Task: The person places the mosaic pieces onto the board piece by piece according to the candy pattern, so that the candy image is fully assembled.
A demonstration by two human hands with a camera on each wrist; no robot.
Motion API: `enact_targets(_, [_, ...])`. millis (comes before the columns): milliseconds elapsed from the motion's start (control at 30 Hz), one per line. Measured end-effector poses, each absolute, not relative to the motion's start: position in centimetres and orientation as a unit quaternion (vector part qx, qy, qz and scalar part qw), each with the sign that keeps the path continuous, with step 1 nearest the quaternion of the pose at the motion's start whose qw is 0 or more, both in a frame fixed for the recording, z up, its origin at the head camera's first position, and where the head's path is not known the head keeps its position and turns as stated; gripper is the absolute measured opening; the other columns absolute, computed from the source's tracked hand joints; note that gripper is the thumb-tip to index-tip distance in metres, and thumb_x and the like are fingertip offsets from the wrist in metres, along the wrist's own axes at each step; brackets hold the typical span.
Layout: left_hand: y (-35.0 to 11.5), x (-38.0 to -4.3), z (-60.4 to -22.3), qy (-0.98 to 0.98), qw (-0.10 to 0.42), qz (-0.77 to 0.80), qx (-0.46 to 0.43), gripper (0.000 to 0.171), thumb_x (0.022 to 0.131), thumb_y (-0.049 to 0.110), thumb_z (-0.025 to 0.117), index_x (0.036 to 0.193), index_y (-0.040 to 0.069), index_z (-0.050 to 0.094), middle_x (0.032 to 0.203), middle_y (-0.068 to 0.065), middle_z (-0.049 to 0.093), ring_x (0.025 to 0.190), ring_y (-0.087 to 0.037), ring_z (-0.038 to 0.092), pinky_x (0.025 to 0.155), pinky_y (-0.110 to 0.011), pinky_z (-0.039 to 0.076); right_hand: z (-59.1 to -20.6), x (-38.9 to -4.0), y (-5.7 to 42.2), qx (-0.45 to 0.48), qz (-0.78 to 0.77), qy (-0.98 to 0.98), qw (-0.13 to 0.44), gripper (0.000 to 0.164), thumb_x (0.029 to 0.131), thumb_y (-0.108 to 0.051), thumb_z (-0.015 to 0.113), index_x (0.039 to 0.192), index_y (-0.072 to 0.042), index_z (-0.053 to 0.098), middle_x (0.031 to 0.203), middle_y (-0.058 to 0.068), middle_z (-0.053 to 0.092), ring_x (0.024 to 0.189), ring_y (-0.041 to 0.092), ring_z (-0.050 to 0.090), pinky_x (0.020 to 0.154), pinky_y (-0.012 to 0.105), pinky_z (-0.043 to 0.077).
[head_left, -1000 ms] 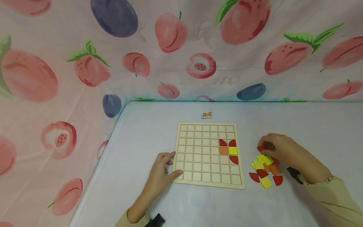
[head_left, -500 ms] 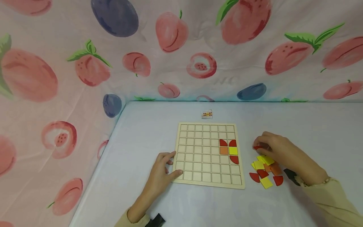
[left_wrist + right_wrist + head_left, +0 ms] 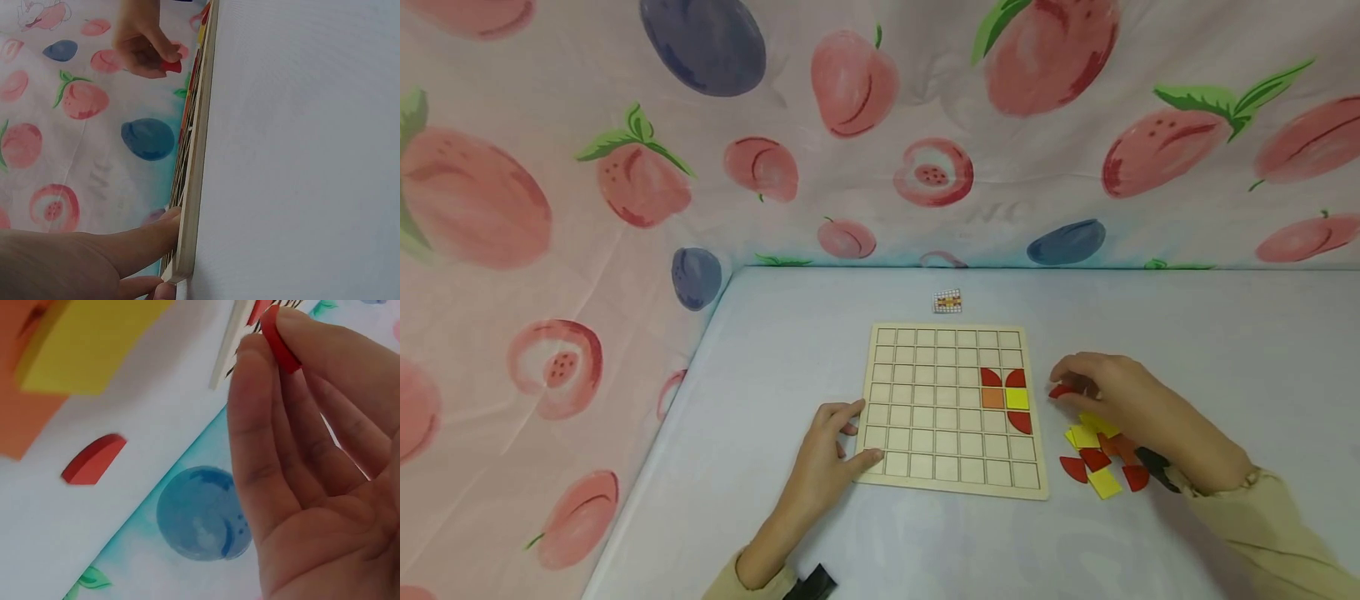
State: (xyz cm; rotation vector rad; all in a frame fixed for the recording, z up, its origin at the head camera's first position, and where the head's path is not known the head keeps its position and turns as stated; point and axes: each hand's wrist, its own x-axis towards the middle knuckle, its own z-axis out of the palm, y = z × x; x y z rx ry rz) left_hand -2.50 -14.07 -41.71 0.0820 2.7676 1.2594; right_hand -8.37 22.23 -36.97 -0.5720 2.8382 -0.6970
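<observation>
My right hand (image 3: 1108, 387) pinches a red quarter-circle tile (image 3: 1062, 390) between thumb and fingertips, raised off the table to the right of the board. The right wrist view shows that red tile (image 3: 281, 340) edge-on. Stretched along the left side of the wooden grid board (image 3: 925, 450), my left hand (image 3: 822, 457) touches its edge, the thumb lying over the lower left rim. On the board's right side sit red quarter-circle tiles (image 3: 1018, 422), an orange square (image 3: 992, 398) and a yellow square (image 3: 1016, 398).
Loose yellow squares (image 3: 1103, 483), orange tiles and red quarter-circles (image 3: 1072, 469) lie heaped right of the board, partly under the right hand. A small printed pattern card (image 3: 947, 301) lies behind the board. Fruit-printed cloth (image 3: 850, 200) rises at the back and left.
My right hand has moved left from over the loose tiles toward the board, carrying the red quarter-circle tile. The left hand and the board have stayed put.
</observation>
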Motion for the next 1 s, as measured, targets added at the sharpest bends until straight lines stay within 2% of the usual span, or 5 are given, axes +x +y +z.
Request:
enact_targets(167, [-14.1, -2.5, -41.7, 0.908, 0.052, 0.414, 0.026, 0.068, 0.080, 0.017, 0.083, 0.140, 0.004, 0.054, 0.128, -0.007, 0.053, 0.076, -0.012, 0.046, 0.065, -0.022, 0.043, -36.6, -8.3, 21.3, -0.213, -0.233, 0.946, 0.073, 0.020, 0.080, -0.007, 0.082, 0.098, -0.009, 0.073, 0.089, -0.004, 0.068, 0.079, 0.012, 0.059, 0.072, 0.031, 0.056])
enact_targets(400, [-14.1, -2.5, -41.7, 0.908, 0.053, 0.416, 0.022, 0.068, 0.080, 0.016, 0.083, 0.140, 0.004, 0.054, 0.127, -0.007, 0.053, 0.076, -0.012, 0.046, 0.065, -0.022, 0.043, -36.6, -8.2, 20.2, -0.269, -0.235, 0.933, 0.031, 0.020, 0.080, -0.009, 0.081, 0.099, -0.010, 0.077, 0.089, -0.007, 0.065, 0.075, 0.006, 0.055, 0.068, 0.027, 0.055])
enact_targets(567, [-14.1, -2.5, -41.6, 0.908, 0.053, 0.416, 0.024, 0.067, 0.080, 0.016, 0.083, 0.140, 0.004, 0.054, 0.126, -0.006, 0.053, 0.076, -0.012, 0.046, 0.065, -0.022, 0.043, -36.7, -8.2, 19.5, -0.278, -0.243, 0.928, 0.046, 0.019, 0.081, -0.010, 0.080, 0.100, -0.011, 0.077, 0.089, -0.008, 0.064, 0.076, 0.006, 0.054, 0.067, 0.023, 0.053])
enact_targets(833, [-14.1, -2.4, -41.6, 0.908, 0.052, 0.415, 0.026, 0.067, 0.081, 0.016, 0.083, 0.140, 0.004, 0.054, 0.127, -0.006, 0.053, 0.078, -0.012, 0.046, 0.066, -0.022, 0.043, -36.8, -8.3, 18.1, -0.305, -0.240, 0.919, 0.067, 0.019, 0.083, -0.009, 0.079, 0.102, -0.010, 0.078, 0.092, -0.006, 0.066, 0.080, 0.008, 0.058, 0.071, 0.025, 0.054])
enact_targets(1000, [-14.1, -2.4, -41.6, 0.907, 0.052, 0.417, 0.027, 0.068, 0.080, 0.016, 0.083, 0.140, 0.004, 0.054, 0.127, -0.006, 0.053, 0.078, -0.012, 0.046, 0.066, -0.022, 0.043, -37.2, -8.3, 17.5, -0.320, -0.251, 0.911, 0.065, 0.017, 0.082, -0.009, 0.079, 0.099, -0.011, 0.078, 0.089, -0.008, 0.064, 0.079, 0.007, 0.057, 0.070, 0.024, 0.053])
